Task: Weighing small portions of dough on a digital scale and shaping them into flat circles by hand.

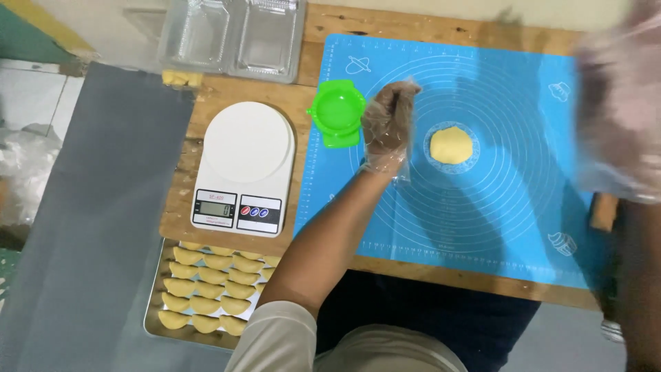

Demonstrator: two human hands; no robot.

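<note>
The blue baking mat (pixel 482 227) lay on a wooden board (pixel 323 27) and serves here as the reference. At the centre of the mat's printed rings rested a flattened yellow dough disc (pixel 451 145), untouched. The left hand (pixel 389 127), in a thin clear plastic glove, hovered over the mat's left part, just left of the disc and apart from it; its fingers were curled loosely inward and held nothing. Just beside that hand, across the mat's left edge, sat a green round dumpling press (pixel 337 114), lying open. The right hand (pixel 620 103), also gloved, was raised close to the camera over the mat's right side; it was heavily blurred, so whether it was open or closed could not be told. Left of the mat stood a white digital kitchen scale (pixel 244 165). Below the scale, off the mat's lower left corner, a metal tray (pixel 153 303) held rows of folded yellow dumplings (pixel 210 282). Beyond the mat's upper left corner lay clear plastic containers (pixel 231 34).
</note>
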